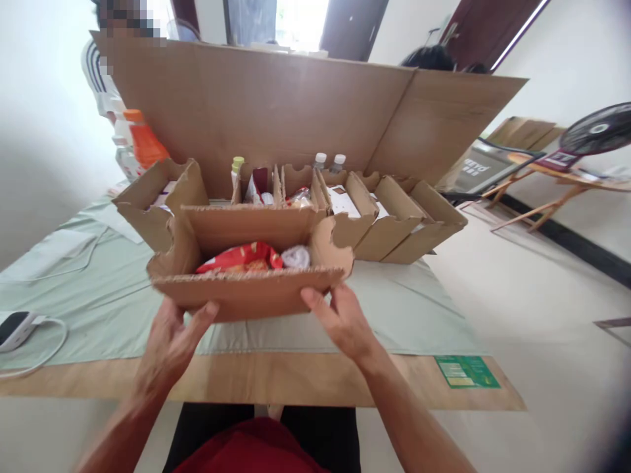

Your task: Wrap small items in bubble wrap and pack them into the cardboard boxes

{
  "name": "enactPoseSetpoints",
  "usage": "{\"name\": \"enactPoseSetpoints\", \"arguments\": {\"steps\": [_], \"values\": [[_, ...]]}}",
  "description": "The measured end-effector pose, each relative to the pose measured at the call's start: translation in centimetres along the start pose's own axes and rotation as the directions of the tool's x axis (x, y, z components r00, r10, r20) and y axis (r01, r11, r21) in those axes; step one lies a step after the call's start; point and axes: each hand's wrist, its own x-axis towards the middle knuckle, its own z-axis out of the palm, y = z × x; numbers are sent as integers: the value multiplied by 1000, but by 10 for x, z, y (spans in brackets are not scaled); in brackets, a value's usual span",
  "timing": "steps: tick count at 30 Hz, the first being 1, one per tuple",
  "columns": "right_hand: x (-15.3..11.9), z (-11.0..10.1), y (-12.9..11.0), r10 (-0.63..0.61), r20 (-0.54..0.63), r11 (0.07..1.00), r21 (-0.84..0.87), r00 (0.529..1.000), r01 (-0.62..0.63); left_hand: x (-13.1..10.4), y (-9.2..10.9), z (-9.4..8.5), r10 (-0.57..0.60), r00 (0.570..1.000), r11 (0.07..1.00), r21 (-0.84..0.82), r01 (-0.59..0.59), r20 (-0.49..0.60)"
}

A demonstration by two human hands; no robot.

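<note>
An open cardboard box is held above the cloth-covered table between both hands. My left hand grips its lower left corner, thumb on the front wall and the other fingers mostly hidden beneath. At the lower right corner, my right hand holds it in the same way. Inside the box lie a red packet and a rolled whitish item. Behind it stands a row of similar open cardboard boxes with assorted contents. One more box is angled at the left.
A tall cardboard panel rises behind the boxes. An orange bottle stands at left, near a power strip with a cable. A person's striped sleeve shows behind. At right a fan rests on a wooden stand.
</note>
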Motion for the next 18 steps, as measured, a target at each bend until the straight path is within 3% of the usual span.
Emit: {"name": "enactPoseSetpoints", "arguments": {"steps": [2,4,7,10,13,18], "values": [[7,-7,4,57,-58,998,33,997,-55,9,14,17,96,995,991,-99,-94,7],[-2,-17,15,109,-131,994,3,985,-109,8,18,39,153,986,976,-165,-140,68],[-32,-25,25,126,-218,989,-50,968,-139,-9,8,54,107,982,983,-164,-80,158],[-40,-11,18,97,-124,993,-50,988,-104,-19,-6,36,13,995,992,-127,0,101],[-18,12,7,55,-69,998,14,996,-54,-15,-11,14,5,1000,996,-90,-5,7],[13,41,11,31,30,991,127,999,-34,-33,-22,11,-54,991,998,-20,52,-125]]}}
